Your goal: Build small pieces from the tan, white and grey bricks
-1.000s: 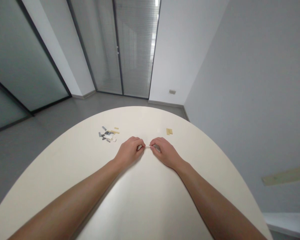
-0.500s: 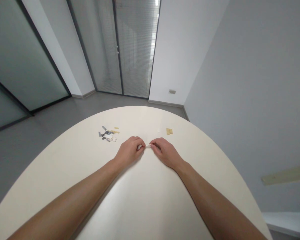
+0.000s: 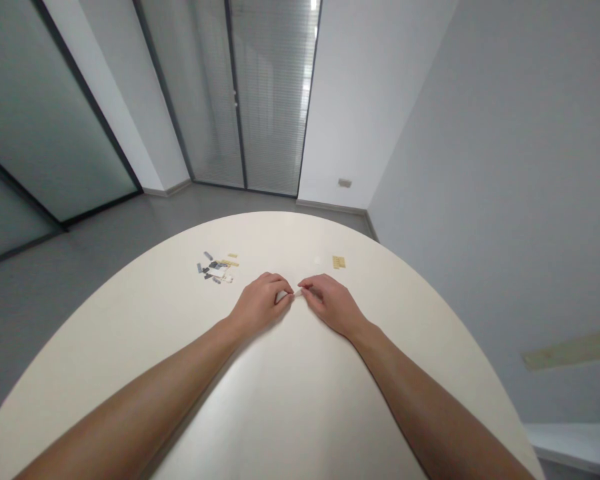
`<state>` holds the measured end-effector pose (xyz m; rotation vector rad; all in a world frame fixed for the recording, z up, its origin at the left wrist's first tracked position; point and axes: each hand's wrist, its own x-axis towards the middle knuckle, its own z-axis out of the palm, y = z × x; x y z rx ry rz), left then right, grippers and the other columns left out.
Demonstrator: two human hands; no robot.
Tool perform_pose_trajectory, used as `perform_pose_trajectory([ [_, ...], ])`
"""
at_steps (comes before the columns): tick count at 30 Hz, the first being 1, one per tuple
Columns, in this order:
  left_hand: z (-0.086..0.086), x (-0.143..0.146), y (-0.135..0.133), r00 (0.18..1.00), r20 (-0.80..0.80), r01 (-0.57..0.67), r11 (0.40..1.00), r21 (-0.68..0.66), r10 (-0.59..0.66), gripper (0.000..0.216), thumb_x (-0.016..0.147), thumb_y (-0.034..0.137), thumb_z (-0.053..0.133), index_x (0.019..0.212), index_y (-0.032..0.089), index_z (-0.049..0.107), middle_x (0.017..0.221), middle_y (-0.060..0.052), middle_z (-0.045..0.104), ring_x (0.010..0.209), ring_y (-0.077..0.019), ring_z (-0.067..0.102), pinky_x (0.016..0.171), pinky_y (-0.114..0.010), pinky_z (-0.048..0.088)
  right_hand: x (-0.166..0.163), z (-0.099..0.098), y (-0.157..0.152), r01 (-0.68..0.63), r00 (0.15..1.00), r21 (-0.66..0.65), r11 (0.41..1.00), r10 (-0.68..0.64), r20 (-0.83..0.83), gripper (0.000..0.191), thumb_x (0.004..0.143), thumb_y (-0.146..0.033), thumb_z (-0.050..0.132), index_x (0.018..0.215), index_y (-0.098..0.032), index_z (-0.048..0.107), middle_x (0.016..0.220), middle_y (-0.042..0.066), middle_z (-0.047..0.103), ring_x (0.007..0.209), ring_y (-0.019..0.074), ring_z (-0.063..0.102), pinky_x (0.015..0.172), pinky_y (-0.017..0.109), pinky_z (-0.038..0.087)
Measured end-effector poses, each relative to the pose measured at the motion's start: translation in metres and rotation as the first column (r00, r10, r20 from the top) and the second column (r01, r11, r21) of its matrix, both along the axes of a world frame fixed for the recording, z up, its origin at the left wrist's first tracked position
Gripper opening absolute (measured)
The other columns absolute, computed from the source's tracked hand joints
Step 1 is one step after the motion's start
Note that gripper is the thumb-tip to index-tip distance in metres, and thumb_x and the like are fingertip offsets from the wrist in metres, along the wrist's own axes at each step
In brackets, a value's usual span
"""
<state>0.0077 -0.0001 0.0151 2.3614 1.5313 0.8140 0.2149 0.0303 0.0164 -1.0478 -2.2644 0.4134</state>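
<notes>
Both my hands meet over the middle of a round white table (image 3: 290,400). My left hand (image 3: 263,300) pinches the left end of a small white piece (image 3: 298,293) between thumb and fingertips. On its other end, the fingertips of my right hand (image 3: 330,300) are closed. The piece looks like a thin building brick, but it is mostly hidden by the fingers. Past my left hand lies a loose heap of small grey, black, white and yellow pieces (image 3: 217,272). Beyond my right hand is a flat yellow piece (image 3: 339,262) with a notched corner.
A faint white or clear bit (image 3: 318,261) lies left of the yellow piece. The table's curved far edge (image 3: 275,213) is beyond the pieces. Behind it are grey floor, glass partitions (image 3: 270,100) and a white wall with a socket (image 3: 345,183).
My left fingertips have shifted slightly right, closer to my right hand. The white piece between them has tilted, and less of it shows.
</notes>
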Motion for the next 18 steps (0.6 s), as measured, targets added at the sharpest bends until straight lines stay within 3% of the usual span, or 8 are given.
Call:
perform_pose_trajectory([
  [6, -0.0001, 0.0001, 0.0010, 1.000, -0.009, 0.011, 1.000, -0.007, -0.011, 0.021, 0.095, 0.028, 0.051, 0.091, 0.023, 0.071, 0.100, -0.003, 0.072, 0.100, -0.0221, 0.060, 0.085, -0.035, 0.048, -0.0013, 0.0016, -0.0007, -0.083, 0.996, 0.009, 0.996, 0.083, 0.007, 0.017, 0.096, -0.018, 0.056, 0.106, -0.023, 0.068, 0.105, 0.004, 0.073, 0.102, 0.0193, 0.064, 0.092, 0.035, 0.049],
  [18, 0.0004, 0.0000, 0.0007, 1.000, -0.003, 0.022, 1.000, 0.004, -0.022, 0.018, 0.093, 0.023, 0.053, 0.091, 0.023, 0.070, 0.098, -0.003, 0.071, 0.099, -0.0219, 0.060, 0.085, -0.034, 0.048, -0.0017, 0.0013, 0.0001, -0.094, 0.995, -0.024, 0.995, 0.094, -0.029, 0.014, 0.095, -0.020, 0.056, 0.104, -0.024, 0.066, 0.102, 0.004, 0.072, 0.098, 0.0186, 0.064, 0.089, 0.033, 0.049],
])
